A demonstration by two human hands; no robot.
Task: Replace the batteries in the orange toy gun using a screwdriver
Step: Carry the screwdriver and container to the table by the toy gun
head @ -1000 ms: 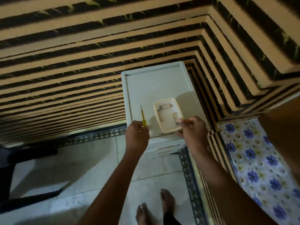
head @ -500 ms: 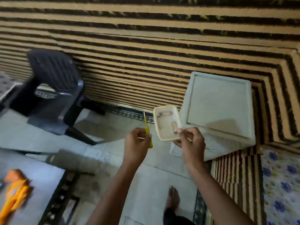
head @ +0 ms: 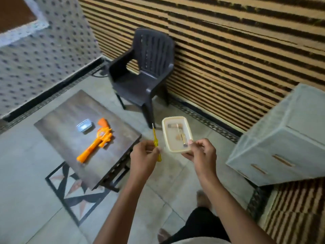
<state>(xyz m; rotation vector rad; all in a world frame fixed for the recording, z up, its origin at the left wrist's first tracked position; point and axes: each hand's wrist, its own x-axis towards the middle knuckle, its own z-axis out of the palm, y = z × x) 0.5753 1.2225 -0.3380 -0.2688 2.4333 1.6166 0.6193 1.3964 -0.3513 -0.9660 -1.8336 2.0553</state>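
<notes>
One orange toy gun (head: 95,140) lies on the low table (head: 70,120) beside one small tin (head: 84,126). The left hand (head: 143,156) pinches one yellow screwdriver (head: 156,143); the right hand (head: 202,152) grips one tray (head: 176,135) of blurred small items. No writing is legible.

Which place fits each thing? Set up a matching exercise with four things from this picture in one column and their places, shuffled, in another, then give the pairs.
Things:
1. screwdriver
2. container
3. toy gun
4. chair

Places:
A. against the striped wall
B. lying on the low table
C. in the left hand
D. in the right hand

Pairs: 1-C, 2-D, 3-B, 4-A
</notes>
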